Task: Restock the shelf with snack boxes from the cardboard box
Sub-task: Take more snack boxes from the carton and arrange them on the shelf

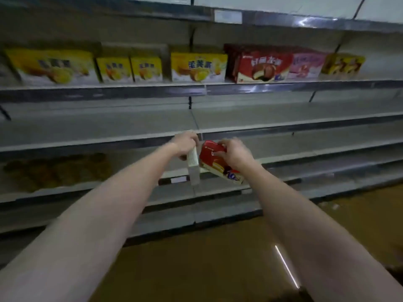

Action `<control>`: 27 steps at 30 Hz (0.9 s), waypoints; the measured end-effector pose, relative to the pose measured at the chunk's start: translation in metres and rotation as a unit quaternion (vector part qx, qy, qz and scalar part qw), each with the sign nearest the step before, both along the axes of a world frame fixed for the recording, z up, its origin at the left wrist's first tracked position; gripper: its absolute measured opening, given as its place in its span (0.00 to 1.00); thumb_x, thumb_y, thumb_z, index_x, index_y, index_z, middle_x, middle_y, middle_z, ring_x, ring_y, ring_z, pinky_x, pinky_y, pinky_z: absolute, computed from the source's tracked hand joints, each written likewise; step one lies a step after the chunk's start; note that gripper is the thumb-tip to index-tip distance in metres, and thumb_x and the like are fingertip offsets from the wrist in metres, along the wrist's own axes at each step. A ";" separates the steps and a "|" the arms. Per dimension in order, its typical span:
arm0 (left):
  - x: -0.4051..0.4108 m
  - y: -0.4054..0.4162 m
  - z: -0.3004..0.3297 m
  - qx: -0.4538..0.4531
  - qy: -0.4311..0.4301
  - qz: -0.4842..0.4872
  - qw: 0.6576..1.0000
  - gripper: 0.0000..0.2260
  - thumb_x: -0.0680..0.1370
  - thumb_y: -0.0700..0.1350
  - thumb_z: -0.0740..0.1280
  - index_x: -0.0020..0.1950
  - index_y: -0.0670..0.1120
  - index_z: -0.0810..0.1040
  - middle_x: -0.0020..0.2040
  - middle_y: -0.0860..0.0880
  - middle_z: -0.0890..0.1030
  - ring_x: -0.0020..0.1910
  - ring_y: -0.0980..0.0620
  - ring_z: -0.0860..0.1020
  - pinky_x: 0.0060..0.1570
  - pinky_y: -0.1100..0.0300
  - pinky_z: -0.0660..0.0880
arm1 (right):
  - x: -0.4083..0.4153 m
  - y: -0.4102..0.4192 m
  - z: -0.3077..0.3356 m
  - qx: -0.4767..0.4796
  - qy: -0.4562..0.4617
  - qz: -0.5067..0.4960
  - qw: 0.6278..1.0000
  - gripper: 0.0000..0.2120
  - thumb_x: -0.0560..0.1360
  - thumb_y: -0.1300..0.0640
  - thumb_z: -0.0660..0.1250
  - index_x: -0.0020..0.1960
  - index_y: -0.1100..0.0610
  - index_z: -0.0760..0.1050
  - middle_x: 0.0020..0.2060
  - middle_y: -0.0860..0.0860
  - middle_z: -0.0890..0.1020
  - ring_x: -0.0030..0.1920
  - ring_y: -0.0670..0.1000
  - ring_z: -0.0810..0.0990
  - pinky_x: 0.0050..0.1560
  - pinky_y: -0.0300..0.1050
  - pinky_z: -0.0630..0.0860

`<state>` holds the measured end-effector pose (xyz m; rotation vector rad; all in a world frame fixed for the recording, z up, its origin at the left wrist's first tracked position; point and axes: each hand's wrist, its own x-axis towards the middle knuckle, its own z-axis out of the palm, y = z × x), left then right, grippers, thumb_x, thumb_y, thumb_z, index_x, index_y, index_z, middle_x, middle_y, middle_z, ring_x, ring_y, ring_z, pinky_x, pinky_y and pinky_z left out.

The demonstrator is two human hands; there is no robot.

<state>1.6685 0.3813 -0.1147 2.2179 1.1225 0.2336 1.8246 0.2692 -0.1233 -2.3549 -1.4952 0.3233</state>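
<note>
While both bare forearms stretch forward side by side, the left hand point(185, 143) curls its fingers round the pale end of a red rectangular cardboard snack box point(214, 160), and the right hand point(234, 151) grips its upper right edge. The box tilts down to the right, held in the air before the grey metal shelf point(91, 141). Far above, yellow boxes point(197, 67) stand on a higher shelf.

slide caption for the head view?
Both hands, left hand and right hand, hold a tilted red snack box before grey shelves.
</note>
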 end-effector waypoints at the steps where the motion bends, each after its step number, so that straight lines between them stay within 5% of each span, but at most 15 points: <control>1: -0.017 0.004 0.004 0.010 0.014 0.003 1.000 0.14 0.81 0.38 0.54 0.57 0.47 0.77 0.55 0.41 0.79 0.47 0.41 0.80 0.36 0.53 0.79 | -0.013 0.008 0.001 0.008 -0.007 0.007 1.000 0.22 0.76 0.43 0.69 0.69 0.46 0.73 0.60 0.53 0.76 0.58 0.56 0.79 0.57 0.52 0.76; 6: -0.087 0.020 0.020 0.070 0.059 0.068 0.993 0.17 0.78 0.35 0.65 0.61 0.54 0.78 0.57 0.50 0.72 0.52 0.44 0.78 0.43 0.53 0.82 | -0.067 0.037 0.016 0.037 -0.028 0.050 0.998 0.19 0.78 0.45 0.66 0.66 0.48 0.74 0.57 0.54 0.79 0.54 0.57 0.79 0.55 0.52 0.76; 12: -0.140 0.032 0.044 0.183 0.140 0.150 0.962 0.14 0.75 0.46 0.73 0.59 0.53 0.80 0.58 0.48 0.79 0.53 0.47 0.78 0.47 0.56 0.72 | -0.104 0.067 0.042 0.091 -0.009 0.087 0.992 0.18 0.78 0.46 0.68 0.63 0.54 0.74 0.54 0.54 0.79 0.52 0.56 0.79 0.54 0.54 0.77; 16: -0.161 0.047 0.060 0.208 0.181 0.138 0.951 0.15 0.73 0.49 0.75 0.59 0.50 0.80 0.73 0.42 0.67 0.73 0.40 0.63 0.72 0.42 0.58 | -0.111 0.091 0.064 0.110 0.013 0.080 0.991 0.16 0.77 0.47 0.70 0.61 0.53 0.75 0.52 0.53 0.82 0.50 0.57 0.81 0.54 0.55 0.79; 18: -0.169 0.057 0.068 0.186 0.171 0.126 0.959 0.14 0.72 0.49 0.76 0.55 0.50 0.78 0.67 0.42 0.74 0.66 0.42 0.71 0.66 0.45 0.67 | -0.111 0.103 0.073 0.108 0.012 0.086 0.990 0.14 0.77 0.49 0.69 0.61 0.51 0.76 0.52 0.52 0.82 0.50 0.57 0.81 0.55 0.55 0.79; 21: -0.179 0.073 0.080 0.126 0.132 0.129 0.975 0.13 0.72 0.50 0.76 0.51 0.50 0.75 0.52 0.48 0.80 0.46 0.50 0.78 0.43 0.55 0.75 | -0.110 0.120 0.085 0.115 0.001 0.098 0.989 0.14 0.78 0.50 0.67 0.62 0.52 0.76 0.52 0.53 0.82 0.51 0.57 0.82 0.55 0.56 0.79; 27: -0.195 0.095 0.099 0.107 0.134 0.137 0.976 0.18 0.76 0.53 0.72 0.62 0.48 0.75 0.55 0.49 0.78 0.52 0.50 0.78 0.51 0.53 0.76 | -0.119 0.161 0.094 0.136 0.020 0.124 0.983 0.17 0.78 0.48 0.68 0.65 0.51 0.76 0.57 0.53 0.82 0.54 0.56 0.82 0.55 0.57 0.79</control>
